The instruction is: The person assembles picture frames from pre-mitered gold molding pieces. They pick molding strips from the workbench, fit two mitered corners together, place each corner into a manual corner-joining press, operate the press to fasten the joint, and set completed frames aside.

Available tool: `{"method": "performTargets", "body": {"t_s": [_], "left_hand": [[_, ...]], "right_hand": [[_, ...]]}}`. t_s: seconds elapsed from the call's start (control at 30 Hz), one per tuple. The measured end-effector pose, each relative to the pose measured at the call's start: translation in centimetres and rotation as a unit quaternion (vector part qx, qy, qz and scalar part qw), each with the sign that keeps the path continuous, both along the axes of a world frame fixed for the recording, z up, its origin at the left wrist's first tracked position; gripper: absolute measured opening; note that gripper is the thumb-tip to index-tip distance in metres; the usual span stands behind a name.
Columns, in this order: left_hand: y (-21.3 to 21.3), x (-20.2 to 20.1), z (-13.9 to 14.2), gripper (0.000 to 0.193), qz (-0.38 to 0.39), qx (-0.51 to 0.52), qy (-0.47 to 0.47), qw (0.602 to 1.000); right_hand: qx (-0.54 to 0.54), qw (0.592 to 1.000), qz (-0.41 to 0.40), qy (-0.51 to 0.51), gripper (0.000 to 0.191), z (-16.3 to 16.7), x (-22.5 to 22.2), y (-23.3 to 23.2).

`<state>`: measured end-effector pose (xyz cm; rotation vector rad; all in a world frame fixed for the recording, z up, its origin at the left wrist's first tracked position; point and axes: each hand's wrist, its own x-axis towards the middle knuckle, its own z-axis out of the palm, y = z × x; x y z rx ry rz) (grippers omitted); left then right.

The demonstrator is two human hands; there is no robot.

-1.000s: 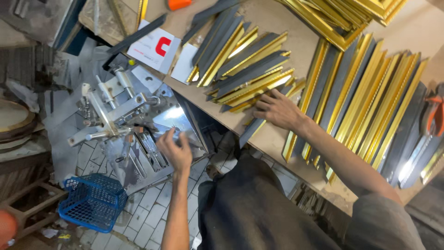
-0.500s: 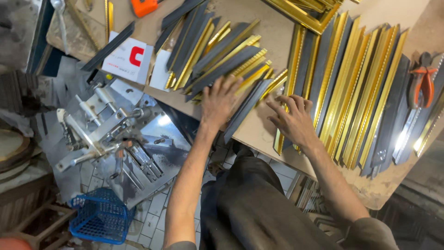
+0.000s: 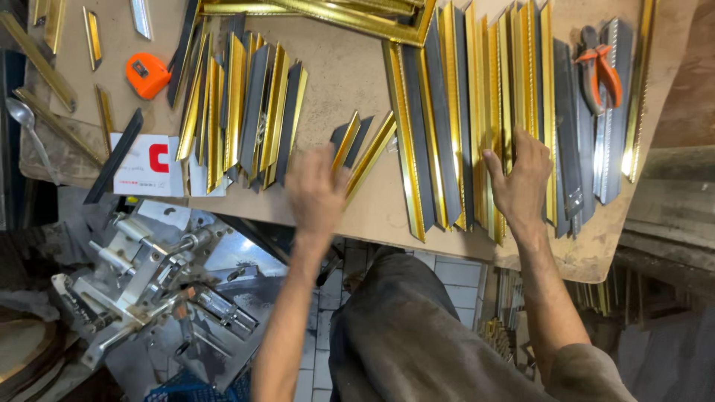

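Note:
Gold-and-grey frame moulding strips lie in rows on a brown worktable [image 3: 350,67]. My left hand [image 3: 316,190] is blurred and rests on the near ends of a few short strips [image 3: 365,145] in the middle of the table. My right hand [image 3: 521,175] lies flat, fingers spread, on the long strips [image 3: 462,112] at the right. A second pile of shorter strips [image 3: 242,112] lies to the left of my left hand. Neither hand visibly grips anything.
An orange tape measure [image 3: 147,74] and a white box with a red mark [image 3: 145,165] sit at the table's left. Orange-handled pliers [image 3: 599,71] lie at the right. A metal cutting machine [image 3: 149,283] stands below the table's left edge. Gold frame pieces [image 3: 335,11] lie at the far side.
My left hand came up from the machine to the table and now rests on the short middle strips. My right hand shifted right onto the long strips. The view moved closer.

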<state>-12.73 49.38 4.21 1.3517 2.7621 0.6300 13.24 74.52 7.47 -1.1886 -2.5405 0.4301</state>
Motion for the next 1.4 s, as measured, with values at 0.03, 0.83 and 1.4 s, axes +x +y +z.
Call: {"method": "performTargets", "body": {"t_s": [0.03, 0.83, 1.4], "left_hand": [[-0.1, 2.2, 0.0, 0.068, -0.035, -0.013, -0.058, 0.998], [-26.5, 13.6, -4.0, 0.034, 0.329, 0.253, -0.122, 0.902], [-45.4, 5.5, -5.0, 0.017, 0.387, 0.101, 0.002, 0.917]], "right_hand": [[0.012, 1.000, 0.019, 0.000, 0.072, -0.1, -0.5, -0.5], [-0.058, 0.992, 0.064, 0.091, 0.025, 4.1, 7.6, -8.8], [-0.072, 0.897, 0.431, -0.063, 0.038, -4.0, -10.3, -35.3]]}}
